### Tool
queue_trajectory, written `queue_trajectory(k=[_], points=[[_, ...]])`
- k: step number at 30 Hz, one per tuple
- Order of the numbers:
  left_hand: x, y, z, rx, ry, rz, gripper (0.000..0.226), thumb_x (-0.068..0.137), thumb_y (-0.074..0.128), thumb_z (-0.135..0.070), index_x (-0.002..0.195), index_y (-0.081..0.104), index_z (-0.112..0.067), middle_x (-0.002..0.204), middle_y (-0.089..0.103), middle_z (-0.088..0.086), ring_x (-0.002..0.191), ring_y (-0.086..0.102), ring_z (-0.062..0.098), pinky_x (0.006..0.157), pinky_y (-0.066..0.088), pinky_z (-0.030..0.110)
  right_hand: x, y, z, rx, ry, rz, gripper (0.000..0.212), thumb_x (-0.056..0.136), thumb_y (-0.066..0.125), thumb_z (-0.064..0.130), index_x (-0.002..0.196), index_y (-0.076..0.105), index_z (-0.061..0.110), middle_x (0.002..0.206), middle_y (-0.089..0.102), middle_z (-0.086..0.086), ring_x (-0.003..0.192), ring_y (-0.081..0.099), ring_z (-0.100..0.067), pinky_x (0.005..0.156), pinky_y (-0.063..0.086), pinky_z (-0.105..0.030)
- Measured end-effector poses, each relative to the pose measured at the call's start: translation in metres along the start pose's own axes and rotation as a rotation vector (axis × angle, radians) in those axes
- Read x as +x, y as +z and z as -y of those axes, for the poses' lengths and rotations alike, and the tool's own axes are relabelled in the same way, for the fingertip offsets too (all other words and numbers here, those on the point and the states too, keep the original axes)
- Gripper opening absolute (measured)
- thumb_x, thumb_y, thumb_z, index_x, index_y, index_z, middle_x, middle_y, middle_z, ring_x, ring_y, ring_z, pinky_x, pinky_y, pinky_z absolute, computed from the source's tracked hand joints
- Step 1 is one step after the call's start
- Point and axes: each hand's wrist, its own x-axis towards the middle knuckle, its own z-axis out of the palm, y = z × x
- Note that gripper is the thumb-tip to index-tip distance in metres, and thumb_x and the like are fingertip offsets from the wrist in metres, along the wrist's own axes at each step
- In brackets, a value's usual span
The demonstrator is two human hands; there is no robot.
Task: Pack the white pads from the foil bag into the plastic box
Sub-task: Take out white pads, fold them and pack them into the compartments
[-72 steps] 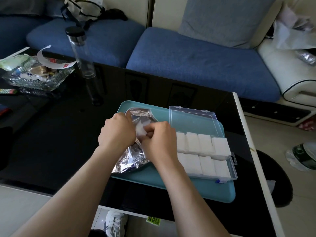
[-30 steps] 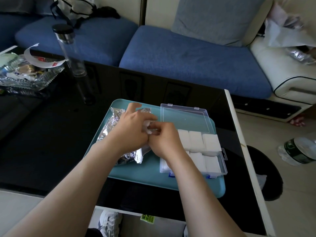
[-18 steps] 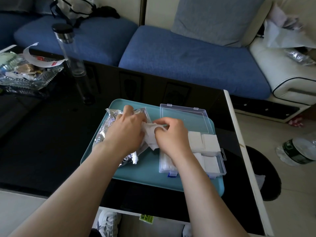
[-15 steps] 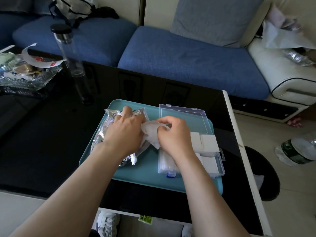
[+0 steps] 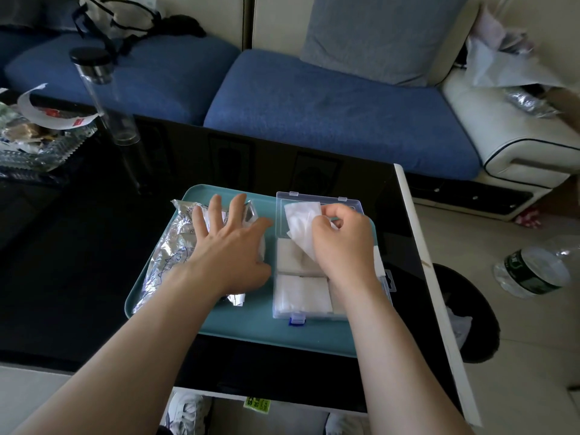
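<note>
Left hand [image 5: 230,249] covers much of the foil bag [image 5: 169,255], right hand [image 5: 343,246] part of the plastic box [image 5: 282,315].

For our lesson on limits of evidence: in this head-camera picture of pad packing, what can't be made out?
- Head view: right side of the plastic box, covered by the right hand pinching a white pad; pad count unknown.
- Head view: mouth and contents of the foil bag, under the spread left hand.
- Head view: glass dish, cut off by the left edge.
- Head view: print on the foil bag, too small to read.
</note>
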Motion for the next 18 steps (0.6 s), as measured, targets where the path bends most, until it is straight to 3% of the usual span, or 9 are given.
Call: queue_trajectory(k=[2, 4, 6, 8, 10, 12, 15, 18], points=[[0.0, -0.004, -0.007, -0.057, 0.023, -0.048, 0.075, 0.08, 0.06, -0.048, 0.151, 0.033, -0.046, 0.169, -0.005, 0.006, 0.155, -0.019, 0.043, 0.12, -0.01, 0.07, 0.0, -0.007, 0.0, 0.065, 0.006, -0.01, 0.028, 0.096, 0.055, 0.015, 0.114, 0.074, 0.025, 0.097, 0.072, 0.006, 0.078, 0.065, -0.006, 0.049, 0.042, -0.009], [-0.001, -0.009, -0.016, -0.164, 0.074, -0.206, 0.066, 0.081, 0.052, -0.046, 0.147, 0.046, -0.042, 0.169, 0.01, 0.007, 0.158, -0.011, 0.036, 0.122, -0.002, 0.066, -0.001, -0.014, 0.002, 0.139, 0.016, -0.028, 0.028, 0.096, 0.055, 0.014, 0.113, 0.074, 0.027, 0.095, 0.072, 0.007, 0.083, 0.067, -0.007, 0.056, 0.046, -0.013], [-0.002, -0.017, -0.029, -0.382, 0.097, -0.376, 0.059, 0.081, 0.047, -0.041, 0.138, 0.06, -0.034, 0.161, 0.033, 0.004, 0.155, 0.011, 0.029, 0.12, 0.016, 0.058, 0.0, -0.021, 0.005, 0.211, 0.026, -0.055, 0.027, 0.097, 0.058, 0.014, 0.114, 0.074, 0.027, 0.094, 0.074, 0.008, 0.086, 0.07, -0.008, 0.059, 0.05, -0.015], [-0.003, -0.023, -0.045, -0.697, 0.046, -0.442, 0.049, 0.084, 0.046, -0.04, 0.127, 0.069, -0.03, 0.14, 0.057, -0.004, 0.136, 0.046, 0.021, 0.109, 0.04, 0.046, 0.0, -0.026, 0.009, 0.302, 0.04, -0.071, 0.027, 0.095, 0.061, 0.011, 0.112, 0.075, 0.028, 0.088, 0.075, 0.009, 0.083, 0.072, -0.005, 0.066, 0.057, -0.018], [-0.001, -0.029, -0.061, -1.095, -0.034, -0.368, 0.036, 0.09, 0.055, -0.044, 0.117, 0.074, -0.028, 0.114, 0.074, -0.01, 0.108, 0.068, 0.013, 0.094, 0.055, 0.041, -0.001, -0.031, 0.011, 0.393, 0.058, -0.059, 0.028, 0.093, 0.066, 0.008, 0.109, 0.076, 0.029, 0.086, 0.077, 0.008, 0.081, 0.074, -0.007, 0.079, 0.063, -0.03], [0.002, -0.03, -0.073, -1.426, -0.091, -0.207, 0.026, 0.096, 0.066, -0.038, 0.114, 0.075, -0.021, 0.105, 0.079, 0.0, 0.1, 0.076, 0.019, 0.094, 0.061, 0.047, -0.002, -0.036, 0.012, 0.449, 0.052, -0.033, 0.027, 0.093, 0.071, 0.006, 0.108, 0.076, 0.029, 0.083, 0.078, 0.008, 0.078, 0.075, -0.011, 0.085, 0.064, -0.038], [0.004, -0.025, -0.084, -1.702, -0.116, -0.071, 0.026, 0.101, 0.068, -0.02, 0.123, 0.071, -0.007, 0.112, 0.078, 0.016, 0.105, 0.076, 0.032, 0.096, 0.061, 0.05, -0.004, -0.045, 0.012, 0.471, 0.013, 0.019, 0.025, 0.096, 0.074, 0.009, 0.115, 0.075, 0.025, 0.082, 0.079, 0.009, 0.081, 0.077, -0.007, 0.078, 0.062, -0.026], [0.005, -0.02, -0.09, -1.792, -0.206, -0.056, 0.03, 0.099, 0.071, -0.015, 0.128, 0.068, -0.007, 0.113, 0.077, 0.015, 0.102, 0.077, 0.03, 0.091, 0.063, 0.045, -0.004, -0.051, 0.007, 0.453, 0.004, 0.02, 0.025, 0.096, 0.074, 0.01, 0.117, 0.076, 0.024, 0.088, 0.08, 0.011, 0.086, 0.076, -0.002, 0.071, 0.058, -0.016]])
